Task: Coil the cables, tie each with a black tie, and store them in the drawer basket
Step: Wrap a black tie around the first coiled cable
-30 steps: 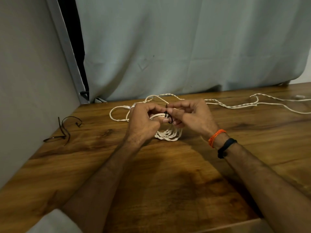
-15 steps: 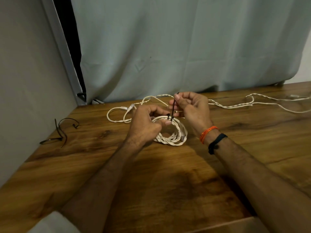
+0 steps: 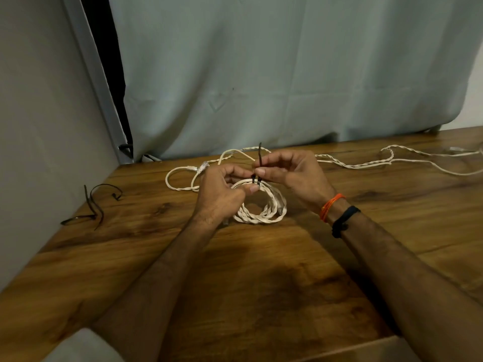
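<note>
A coil of white twisted cable (image 3: 264,214) rests on the wooden table (image 3: 261,283) in the middle. My left hand (image 3: 222,192) pinches the top of the coil where a black tie (image 3: 258,163) loops around it. My right hand (image 3: 290,173) grips the tie's free end between thumb and forefinger, and the end sticks up above the fingers. A second white cable (image 3: 392,160) lies uncoiled across the back right of the table. A loose loop of white cable (image 3: 183,178) lies behind my left hand.
Spare black ties (image 3: 94,205) lie at the table's left edge beside the grey wall. A pale curtain (image 3: 261,74) hangs behind the table. No drawer or basket is in view.
My right hand has drawn the tie's free end upward, away from the coil, so more of the tie stands above the fingers. The coil now shows in front of my hands.
</note>
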